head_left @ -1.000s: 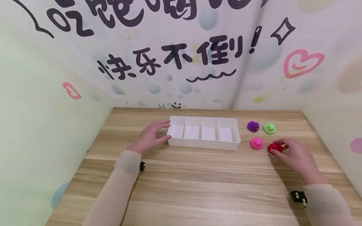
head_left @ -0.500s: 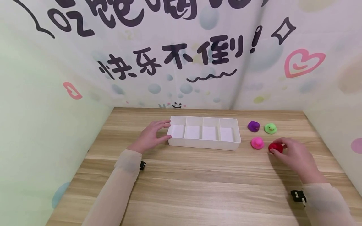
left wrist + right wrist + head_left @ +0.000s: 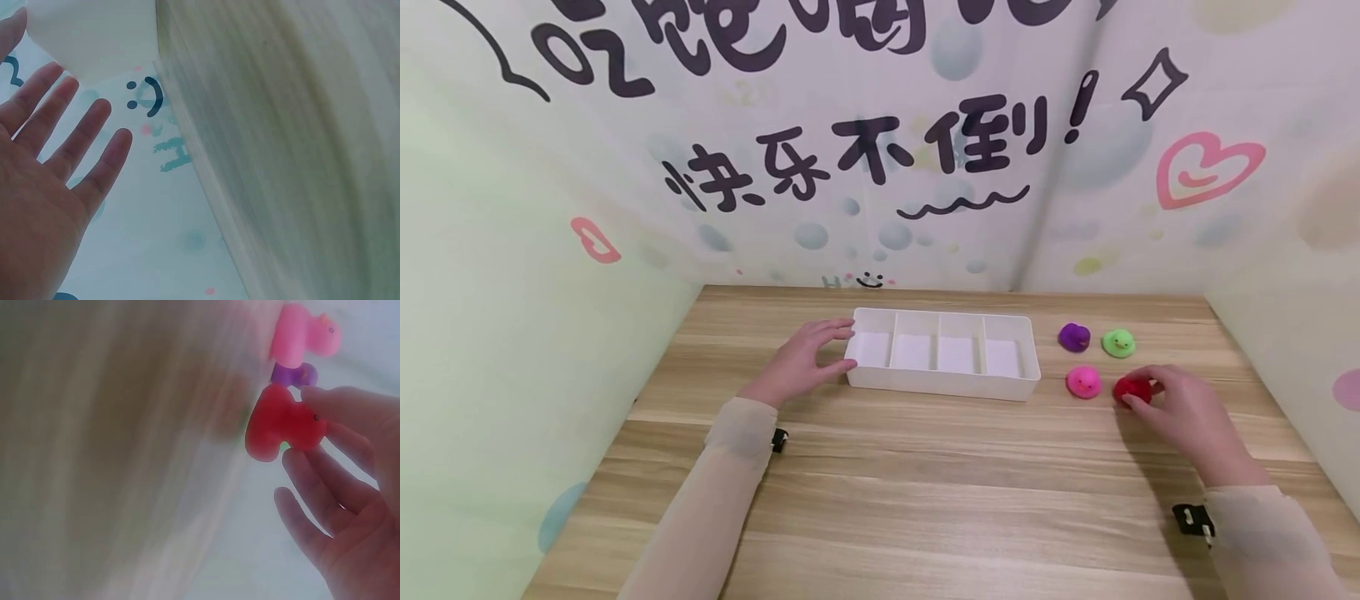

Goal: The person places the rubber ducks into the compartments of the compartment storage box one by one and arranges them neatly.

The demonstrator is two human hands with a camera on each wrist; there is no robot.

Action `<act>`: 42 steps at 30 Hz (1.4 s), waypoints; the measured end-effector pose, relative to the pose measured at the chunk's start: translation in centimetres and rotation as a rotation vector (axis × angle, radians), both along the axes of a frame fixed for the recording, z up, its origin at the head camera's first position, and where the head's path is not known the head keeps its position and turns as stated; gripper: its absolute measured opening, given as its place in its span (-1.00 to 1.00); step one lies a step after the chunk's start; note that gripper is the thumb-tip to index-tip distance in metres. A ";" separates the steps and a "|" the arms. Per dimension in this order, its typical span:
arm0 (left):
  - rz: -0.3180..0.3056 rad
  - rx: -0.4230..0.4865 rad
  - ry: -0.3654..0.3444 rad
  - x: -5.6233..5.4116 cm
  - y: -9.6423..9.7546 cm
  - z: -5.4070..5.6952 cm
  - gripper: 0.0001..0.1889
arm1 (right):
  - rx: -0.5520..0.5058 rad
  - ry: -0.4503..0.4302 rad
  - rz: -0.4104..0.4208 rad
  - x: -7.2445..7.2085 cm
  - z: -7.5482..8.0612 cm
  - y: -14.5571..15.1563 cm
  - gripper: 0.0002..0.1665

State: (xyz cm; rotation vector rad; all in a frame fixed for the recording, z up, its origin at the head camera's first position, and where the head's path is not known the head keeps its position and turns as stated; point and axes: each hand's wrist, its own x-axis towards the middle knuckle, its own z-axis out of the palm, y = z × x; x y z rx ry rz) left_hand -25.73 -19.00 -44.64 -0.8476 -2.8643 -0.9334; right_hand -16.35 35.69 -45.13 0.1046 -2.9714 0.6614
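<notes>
My right hand (image 3: 1187, 417) pinches a red rubber duck (image 3: 281, 425) by its head, between thumb and fingers, at the right side of the table. Close by it sit a pink duck (image 3: 1084, 382), a purple duck (image 3: 1074, 337) and a green duck (image 3: 1118, 342). My left hand (image 3: 805, 358) is at the left end of a white tray (image 3: 943, 383) with several compartments, its fingertips and thumb right at the end wall. In the left wrist view, the fingers (image 3: 94, 125) of that hand are spread and straight beside the tray's corner (image 3: 94, 37).
The wooden table (image 3: 910, 492) carries the tray near its back edge. A printed cloth wall (image 3: 880, 242) rises behind, and pale walls close off both sides. Each wrist wears a small black device (image 3: 1193, 520).
Both hands keep their places at the tray and the red duck. The whole head view shifts very slightly.
</notes>
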 end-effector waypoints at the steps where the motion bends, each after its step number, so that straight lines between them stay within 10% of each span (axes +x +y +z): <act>1: 0.000 -0.001 0.001 0.0 0.0 0.0 -0.44 | -0.003 0.011 0.006 0.0 0.1 -0.1 -0.63; 42: 0.000 -0.009 0.012 0.0 0.0 -0.1 -0.42 | -0.070 0.282 0.238 -4.3 5.7 -8.7 -0.75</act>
